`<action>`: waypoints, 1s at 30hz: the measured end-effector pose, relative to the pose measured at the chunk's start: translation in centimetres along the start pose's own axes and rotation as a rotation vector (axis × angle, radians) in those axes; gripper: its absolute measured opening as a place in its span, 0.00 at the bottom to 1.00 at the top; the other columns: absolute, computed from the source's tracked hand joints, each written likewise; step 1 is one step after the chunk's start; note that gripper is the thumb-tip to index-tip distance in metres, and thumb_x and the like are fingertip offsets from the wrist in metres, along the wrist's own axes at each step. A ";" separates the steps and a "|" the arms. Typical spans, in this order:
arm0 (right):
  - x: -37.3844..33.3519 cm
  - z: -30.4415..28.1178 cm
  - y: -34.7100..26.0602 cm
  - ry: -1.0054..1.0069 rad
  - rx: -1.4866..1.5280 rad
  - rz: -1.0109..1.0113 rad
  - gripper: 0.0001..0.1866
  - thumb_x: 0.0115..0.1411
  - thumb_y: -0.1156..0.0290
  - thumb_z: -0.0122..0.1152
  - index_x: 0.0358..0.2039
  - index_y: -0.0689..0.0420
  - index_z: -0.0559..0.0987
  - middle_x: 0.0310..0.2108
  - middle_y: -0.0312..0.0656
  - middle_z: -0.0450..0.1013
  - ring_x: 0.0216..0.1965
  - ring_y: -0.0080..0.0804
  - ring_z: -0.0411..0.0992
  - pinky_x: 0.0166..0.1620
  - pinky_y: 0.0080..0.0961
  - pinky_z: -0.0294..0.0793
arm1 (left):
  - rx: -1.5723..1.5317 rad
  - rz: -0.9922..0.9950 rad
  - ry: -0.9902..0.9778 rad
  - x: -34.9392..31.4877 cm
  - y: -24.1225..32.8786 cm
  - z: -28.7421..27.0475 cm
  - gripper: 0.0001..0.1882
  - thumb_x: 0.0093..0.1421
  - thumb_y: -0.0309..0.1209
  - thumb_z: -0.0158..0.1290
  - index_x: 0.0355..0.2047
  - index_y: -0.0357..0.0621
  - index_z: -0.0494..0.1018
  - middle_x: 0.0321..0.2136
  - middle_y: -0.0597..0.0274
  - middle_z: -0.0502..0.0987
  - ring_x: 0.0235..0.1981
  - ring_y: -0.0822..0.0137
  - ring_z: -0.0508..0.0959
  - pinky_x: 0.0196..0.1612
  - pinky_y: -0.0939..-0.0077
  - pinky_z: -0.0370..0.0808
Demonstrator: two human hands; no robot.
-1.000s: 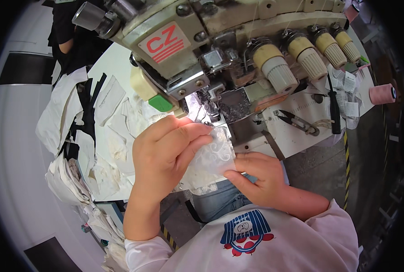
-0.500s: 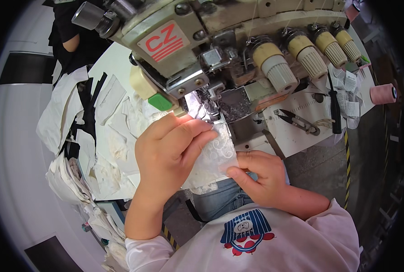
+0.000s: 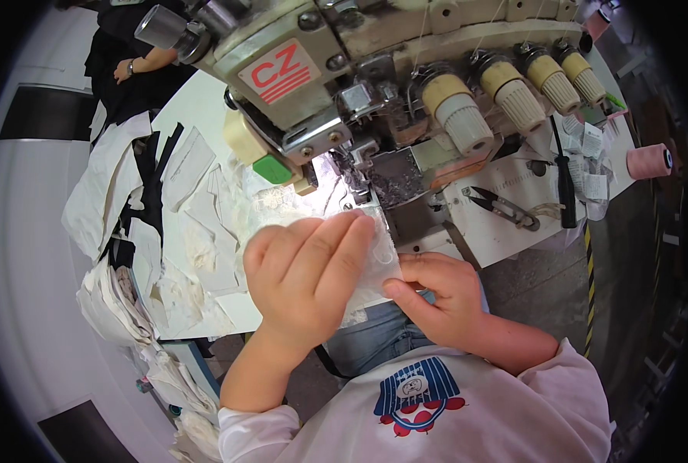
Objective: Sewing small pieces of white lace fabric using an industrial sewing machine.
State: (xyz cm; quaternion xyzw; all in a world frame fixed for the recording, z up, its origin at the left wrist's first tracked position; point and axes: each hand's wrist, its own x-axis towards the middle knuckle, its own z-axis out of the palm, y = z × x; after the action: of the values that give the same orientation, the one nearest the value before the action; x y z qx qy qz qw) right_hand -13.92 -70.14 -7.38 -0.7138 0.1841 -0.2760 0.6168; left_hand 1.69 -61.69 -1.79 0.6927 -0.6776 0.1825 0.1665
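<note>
The white lace piece (image 3: pixel 371 258) lies flat on the machine bed, its long axis running from my body up toward the presser foot (image 3: pixel 375 166). My left hand (image 3: pixel 305 278) presses on it, fingers together and flat (the nearer hand to the needle); my right hand (image 3: pixel 437 297) pinches its near edge. Since a second ago, both have slid it slightly forward.

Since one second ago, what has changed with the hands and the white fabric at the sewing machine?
Little changed. The left hand stays flat on the white lace fabric, its fingers slightly more spread and nearer the needle area. The right hand still pinches the fabric's near edge. Nothing was let go. The sewing machine, snips and pink thread cone stayed put.
</note>
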 end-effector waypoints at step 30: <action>0.5 0.5 0.6 0.056 0.212 0.135 0.09 0.57 0.73 0.61 0.38 0.63 0.78 0.30 0.40 0.76 0.27 0.25 0.73 0.30 0.20 0.71 | -0.163 -0.212 -0.140 -0.9 1.2 0.0 0.27 0.50 0.36 0.59 0.49 0.36 0.70 0.55 0.46 0.69 0.55 0.50 0.69 0.53 0.58 0.66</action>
State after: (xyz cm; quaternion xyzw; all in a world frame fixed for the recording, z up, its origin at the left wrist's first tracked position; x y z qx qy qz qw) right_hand -13.20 -70.19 -7.89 -0.6225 0.2185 -0.2717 0.7007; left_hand 0.49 -60.96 -2.25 0.7557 -0.6230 0.0596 0.1931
